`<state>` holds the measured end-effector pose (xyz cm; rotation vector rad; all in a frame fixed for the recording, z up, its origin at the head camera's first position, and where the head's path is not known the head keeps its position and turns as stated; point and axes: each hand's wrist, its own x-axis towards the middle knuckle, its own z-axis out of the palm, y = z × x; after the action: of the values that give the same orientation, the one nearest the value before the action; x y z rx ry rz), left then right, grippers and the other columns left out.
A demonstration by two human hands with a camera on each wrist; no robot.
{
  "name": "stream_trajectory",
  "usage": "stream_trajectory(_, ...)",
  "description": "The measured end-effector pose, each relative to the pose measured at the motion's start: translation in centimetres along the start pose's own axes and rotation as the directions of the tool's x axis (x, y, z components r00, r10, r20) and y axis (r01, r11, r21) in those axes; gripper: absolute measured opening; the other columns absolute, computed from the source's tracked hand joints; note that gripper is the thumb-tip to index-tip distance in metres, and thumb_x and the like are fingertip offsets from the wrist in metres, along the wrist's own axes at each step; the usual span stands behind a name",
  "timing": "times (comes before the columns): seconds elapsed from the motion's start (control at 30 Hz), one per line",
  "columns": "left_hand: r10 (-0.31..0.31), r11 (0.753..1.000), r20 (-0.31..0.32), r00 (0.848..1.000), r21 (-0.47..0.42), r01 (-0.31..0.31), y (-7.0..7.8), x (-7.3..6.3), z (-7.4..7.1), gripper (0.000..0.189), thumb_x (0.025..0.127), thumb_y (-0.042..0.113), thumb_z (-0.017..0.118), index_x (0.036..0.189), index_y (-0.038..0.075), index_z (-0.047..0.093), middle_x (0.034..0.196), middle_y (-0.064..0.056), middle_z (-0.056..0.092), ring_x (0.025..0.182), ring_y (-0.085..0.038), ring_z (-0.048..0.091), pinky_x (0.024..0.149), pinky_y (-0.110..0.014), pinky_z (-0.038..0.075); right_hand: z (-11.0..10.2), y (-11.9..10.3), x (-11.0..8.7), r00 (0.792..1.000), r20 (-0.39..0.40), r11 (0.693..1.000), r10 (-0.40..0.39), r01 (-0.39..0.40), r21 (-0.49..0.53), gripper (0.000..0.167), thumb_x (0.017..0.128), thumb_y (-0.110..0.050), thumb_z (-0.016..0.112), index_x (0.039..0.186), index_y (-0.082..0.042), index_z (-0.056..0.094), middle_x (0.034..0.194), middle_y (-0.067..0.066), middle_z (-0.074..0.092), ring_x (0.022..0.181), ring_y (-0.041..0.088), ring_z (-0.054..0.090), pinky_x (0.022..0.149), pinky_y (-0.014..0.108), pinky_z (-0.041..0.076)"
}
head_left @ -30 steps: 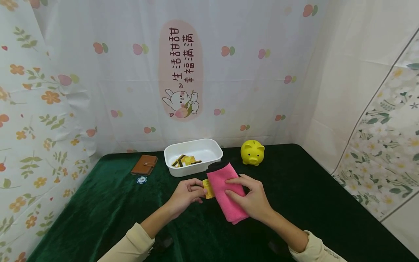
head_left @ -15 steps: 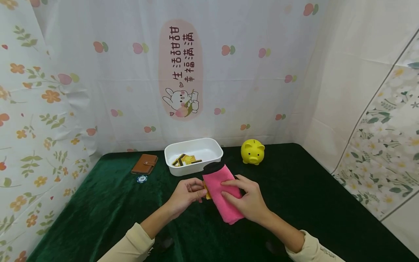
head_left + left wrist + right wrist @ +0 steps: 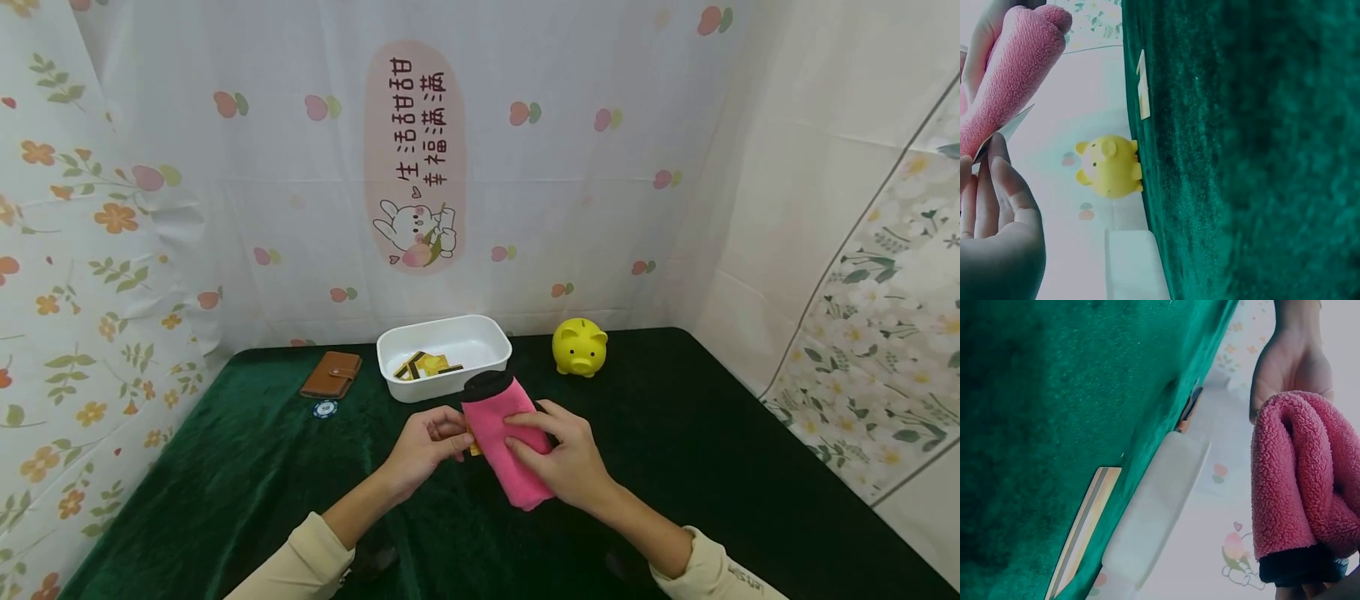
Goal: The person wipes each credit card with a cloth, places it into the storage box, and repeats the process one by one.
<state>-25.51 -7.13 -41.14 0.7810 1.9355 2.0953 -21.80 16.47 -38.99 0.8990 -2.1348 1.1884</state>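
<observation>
My right hand [image 3: 567, 450] grips a folded pink plush cloth [image 3: 501, 429] with a black edge, thumb and fingers spread over its face. Thick folds of the cloth show from the end in the right wrist view. From the left, my left hand [image 3: 424, 443] pinches a thin yellow card [image 3: 475, 449] between thumb and fingers, its flat side against the cloth. Most of that card is hidden behind the cloth in the head view; one pointed corner of the card [image 3: 1017, 125] sticks out past the fingers in the left wrist view.
A white tub [image 3: 480, 368] with several gold cards [image 3: 424, 366] stands at the back, beside a yellow piggy bank [image 3: 579, 347]. Left of it lie a brown wallet [image 3: 331, 375] and a poker chip [image 3: 325, 409]. Another card [image 3: 1087, 528] lies on the green velvet tabletop.
The pink cloth has shifted left over the yellow card, so less of the card shows. My right hand moved left with the cloth; my left hand stays almost where it was.
</observation>
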Motion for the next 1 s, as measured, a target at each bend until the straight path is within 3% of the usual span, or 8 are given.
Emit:
stream_trajectory(0.37,0.0,0.997,-0.059,0.998,0.079,0.005,0.2,0.0,0.1,0.022,0.094,0.004,0.066,0.106,-0.013,0.059,0.103,-0.02,0.072,0.085,-0.015,0.068,0.074,-0.028,0.057,-0.4,0.5,0.0,1.0,-0.012,0.998,0.005,-0.005,-0.063,0.027,0.082,-0.004,0.08,0.106,-0.015,0.075,0.101,-0.002,0.066,0.082,0.012,0.062,0.065,0.027,0.056)
stream_trajectory(1.0,-0.025,0.996,-0.081,0.996,0.081,0.032,0.5,0.0,-0.1,0.023,0.093,0.005,0.067,0.108,-0.011,0.059,0.108,-0.023,0.07,0.087,-0.019,0.067,0.076,-0.029,0.057,-1.6,1.3,-0.3,0.997,-0.037,0.993,0.073,-0.076,-0.093,0.029,0.08,-0.002,0.081,0.105,-0.014,0.075,0.099,-0.001,0.065,0.079,0.011,0.06,0.061,0.029,0.055)
